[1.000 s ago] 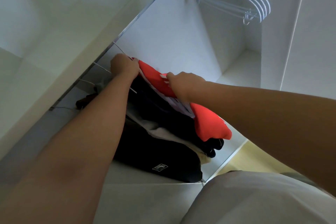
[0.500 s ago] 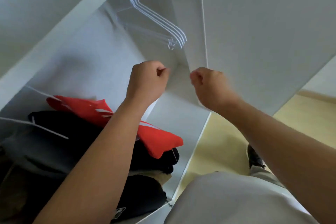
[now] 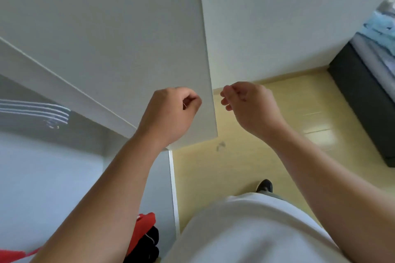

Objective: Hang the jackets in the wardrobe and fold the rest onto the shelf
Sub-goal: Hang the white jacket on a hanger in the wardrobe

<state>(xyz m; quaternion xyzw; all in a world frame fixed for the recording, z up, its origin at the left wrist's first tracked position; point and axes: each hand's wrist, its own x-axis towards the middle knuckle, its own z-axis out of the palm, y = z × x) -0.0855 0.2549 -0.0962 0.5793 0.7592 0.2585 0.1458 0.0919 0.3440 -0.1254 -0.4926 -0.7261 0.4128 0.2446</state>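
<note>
My left hand [image 3: 171, 113] is raised in front of the white wardrobe door [image 3: 128, 38], its fingers curled into a fist that holds nothing. My right hand [image 3: 250, 107] hovers beside it over the floor, fingers loosely curled and empty. At the bottom left, a corner of the folded red garment [image 3: 145, 223] lies on top of black clothes [image 3: 150, 243] on the wardrobe shelf, mostly hidden by my left forearm. Several white hangers [image 3: 42, 113] hang inside the wardrobe at the left.
The wardrobe's white side panel [image 3: 173, 188] runs down the middle. Yellow floor [image 3: 235, 166] spreads to the right, with my dark shoe [image 3: 265, 186] on it. A bed with a dark base [image 3: 363, 102] and light blue bedding stands at the far right.
Both hands let go of the red garment on the stack and pulled back out of the wardrobe. My view swung right, toward the door and floor.
</note>
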